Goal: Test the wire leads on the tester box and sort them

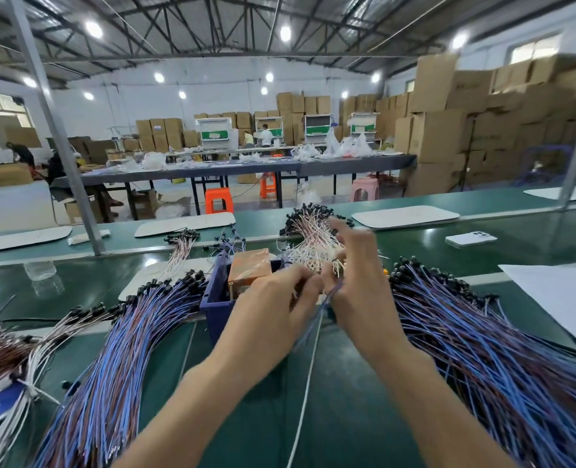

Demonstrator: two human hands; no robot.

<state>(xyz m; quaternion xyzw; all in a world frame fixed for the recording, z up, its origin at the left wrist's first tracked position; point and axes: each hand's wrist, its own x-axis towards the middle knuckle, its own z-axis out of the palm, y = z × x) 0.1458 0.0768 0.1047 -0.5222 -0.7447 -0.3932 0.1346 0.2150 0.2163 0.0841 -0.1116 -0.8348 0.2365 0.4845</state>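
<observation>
1. Head view: a blue lead bundle (121, 349) fans across the green worktop (347, 417).
2. The tester box (249, 270) sits centre, touched by the curled left hand (276, 298); its grip cannot be told.
3. The right hand (357, 285), just right of the box, pinches a blue lead (317, 314).
4. A second bundle (482, 332) lies right.

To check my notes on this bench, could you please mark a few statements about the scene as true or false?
1. The orange tester box sits in a blue tray. True.
2. A white phone lies left of the hands. False: it lies to their right.
3. Blue wire bundles lie on both sides of the tray. True.
4. The left hand and right hand are empty. False: together they pinch thin leads over the tray.
</observation>
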